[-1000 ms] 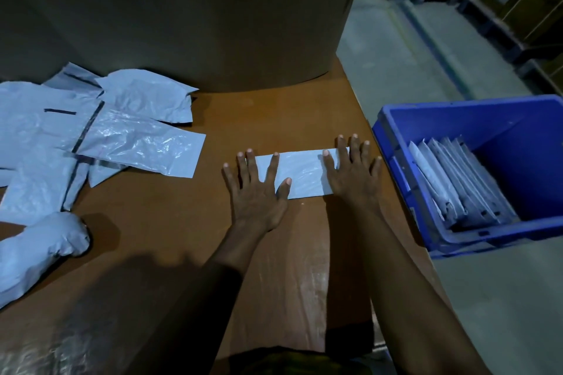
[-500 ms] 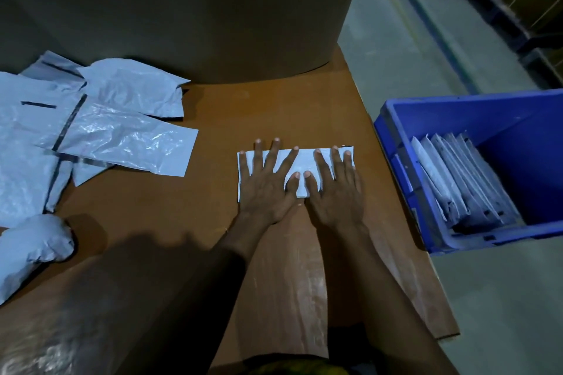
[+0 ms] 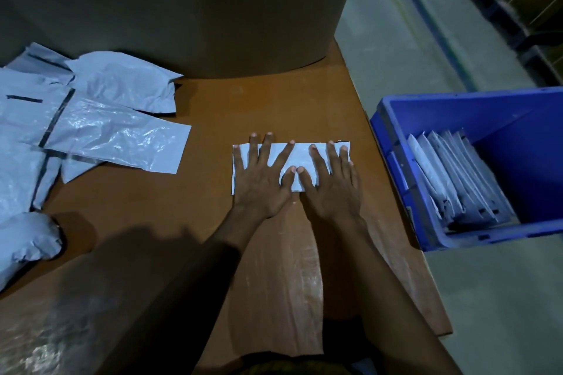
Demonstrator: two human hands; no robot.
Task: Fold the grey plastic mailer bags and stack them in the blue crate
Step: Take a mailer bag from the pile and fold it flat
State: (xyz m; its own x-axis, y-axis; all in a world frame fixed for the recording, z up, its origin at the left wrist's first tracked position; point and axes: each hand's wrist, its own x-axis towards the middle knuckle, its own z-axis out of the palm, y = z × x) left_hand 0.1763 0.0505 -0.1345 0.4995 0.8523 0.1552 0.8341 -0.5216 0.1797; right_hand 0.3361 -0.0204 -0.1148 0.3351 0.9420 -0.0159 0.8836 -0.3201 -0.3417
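On the brown bench (image 3: 274, 106), left hand (image 3: 262, 183) and right hand (image 3: 332, 189), fingers (image 3: 333, 158) spread flat, pressed a folded grey plastic mailer bag (image 3: 300, 153) that might spring open.

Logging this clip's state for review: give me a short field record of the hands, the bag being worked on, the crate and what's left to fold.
left hand: flat, fingers spread, pressing folded mailer's left part
right hand: flat, pressing its right part
folded mailer: small rectangle on the brown table
blue crate: right of table, holds a row of folded mailers in crate leaning on edge
unfolded mailers: crumpled pile, table's left
step: bag folded, not yet in crate
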